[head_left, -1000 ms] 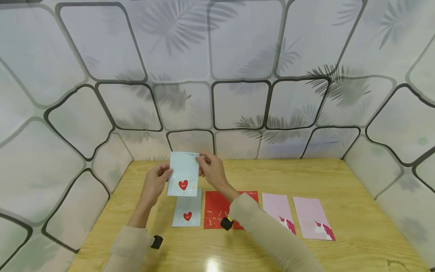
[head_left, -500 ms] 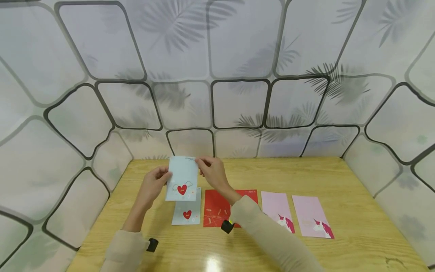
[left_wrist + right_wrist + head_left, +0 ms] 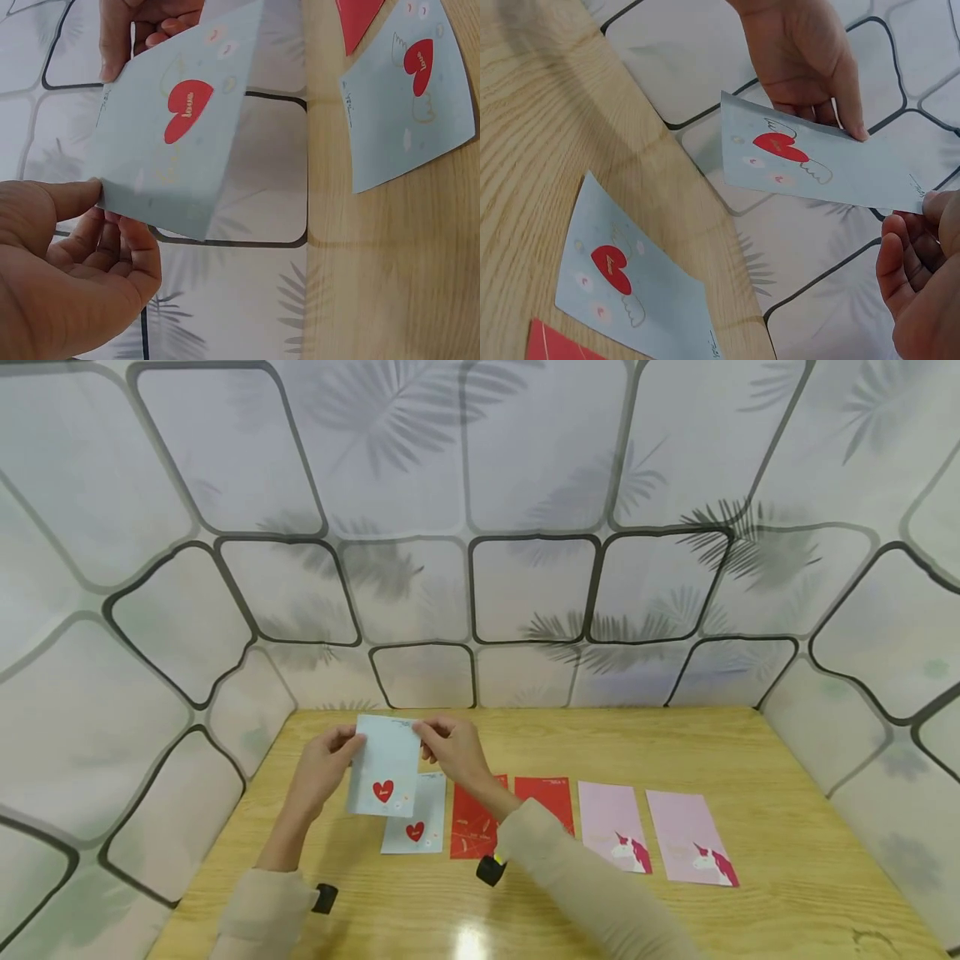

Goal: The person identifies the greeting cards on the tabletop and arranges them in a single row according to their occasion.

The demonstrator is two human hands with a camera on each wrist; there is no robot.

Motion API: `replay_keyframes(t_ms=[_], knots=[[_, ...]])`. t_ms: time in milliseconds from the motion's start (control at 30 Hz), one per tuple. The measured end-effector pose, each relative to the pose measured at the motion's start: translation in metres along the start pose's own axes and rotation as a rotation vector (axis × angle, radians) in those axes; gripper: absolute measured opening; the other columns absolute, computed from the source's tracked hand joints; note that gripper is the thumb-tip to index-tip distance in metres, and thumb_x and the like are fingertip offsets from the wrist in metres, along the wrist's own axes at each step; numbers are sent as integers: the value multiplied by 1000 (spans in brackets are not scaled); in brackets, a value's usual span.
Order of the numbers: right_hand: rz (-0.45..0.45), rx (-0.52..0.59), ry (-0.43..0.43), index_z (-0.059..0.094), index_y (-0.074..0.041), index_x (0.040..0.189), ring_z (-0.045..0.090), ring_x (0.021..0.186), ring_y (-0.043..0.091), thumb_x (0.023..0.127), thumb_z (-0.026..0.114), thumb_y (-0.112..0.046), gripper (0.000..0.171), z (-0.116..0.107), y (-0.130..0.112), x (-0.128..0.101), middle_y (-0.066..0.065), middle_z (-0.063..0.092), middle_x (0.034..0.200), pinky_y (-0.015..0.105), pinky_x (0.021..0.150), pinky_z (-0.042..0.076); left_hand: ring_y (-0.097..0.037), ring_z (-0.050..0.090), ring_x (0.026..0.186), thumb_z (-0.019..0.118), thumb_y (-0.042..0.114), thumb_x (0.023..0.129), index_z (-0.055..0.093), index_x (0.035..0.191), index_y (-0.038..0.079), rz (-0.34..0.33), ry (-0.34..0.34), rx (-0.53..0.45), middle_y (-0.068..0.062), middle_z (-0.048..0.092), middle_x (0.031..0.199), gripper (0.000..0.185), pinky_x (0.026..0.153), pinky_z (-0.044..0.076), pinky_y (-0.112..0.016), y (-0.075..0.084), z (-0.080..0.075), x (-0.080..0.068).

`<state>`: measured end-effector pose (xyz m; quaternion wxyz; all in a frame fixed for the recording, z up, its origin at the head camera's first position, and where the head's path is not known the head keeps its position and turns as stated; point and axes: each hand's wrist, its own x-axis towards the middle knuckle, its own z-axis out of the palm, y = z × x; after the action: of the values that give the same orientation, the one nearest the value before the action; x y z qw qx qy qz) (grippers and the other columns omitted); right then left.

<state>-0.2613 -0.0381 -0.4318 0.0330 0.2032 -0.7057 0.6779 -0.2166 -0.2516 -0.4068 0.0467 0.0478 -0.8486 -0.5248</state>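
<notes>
A light blue card (image 3: 384, 760) with a red winged heart is held up above the table between both hands. My left hand (image 3: 322, 768) pinches its left edge between thumb and fingers, which the left wrist view shows closely. At the upper right corner, my right hand (image 3: 456, 750) pinches the card with thumb and fingers. Partly behind and below it in the head view, a second light blue card (image 3: 427, 818) with the same heart lies flat on the table. In the right wrist view the heart (image 3: 780, 146) on the held card has gold lettering and outlined wings.
Right of the lying blue card are two red cards, a left one (image 3: 468, 835) and a right one (image 3: 551, 797), partly covered by the right arm. Further right lie two pink unicorn cards, one (image 3: 611, 818) beside the other (image 3: 686, 827). A patterned cloth wall (image 3: 525, 585) borders the wooden table (image 3: 780, 810).
Both hands have moved the held blue card down and to the left, keeping their grips. The right forearm has shifted left, so the gap between the two red cards shows. The other cards stay put.
</notes>
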Motion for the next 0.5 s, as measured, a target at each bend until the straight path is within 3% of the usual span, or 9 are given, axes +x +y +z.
replay_keyframes(t_ms=[133, 233, 500], knots=[[4, 16, -2, 77, 3, 94, 58, 59, 20, 100, 70, -12, 17, 7, 5, 0, 21, 65, 70, 29, 58, 57, -21, 58, 100, 57, 25, 108, 60, 134, -5, 18, 66, -14, -21, 63, 124, 40, 78, 50, -19, 1, -5, 3], [2, 11, -8, 77, 2, 94, 57, 58, 15, 99, 71, -12, 16, 12, 5, 0, 14, 65, 68, 21, 56, 52, -19, 57, 97, 57, 25, 108, 61, 134, -4, 31, 101, -16, -20, 64, 121, 40, 76, 50, -19, 0, -10, 5], [24, -73, -50, 79, -2, 93, 58, 58, 13, 99, 71, -15, 15, 28, 11, 0, 10, 69, 73, 21, 52, 43, -17, 57, 93, 59, 34, 107, 65, 129, -1, -1, 129, 53, -15, 66, 114, 42, 72, 48, -21, -10, -22, 5]])
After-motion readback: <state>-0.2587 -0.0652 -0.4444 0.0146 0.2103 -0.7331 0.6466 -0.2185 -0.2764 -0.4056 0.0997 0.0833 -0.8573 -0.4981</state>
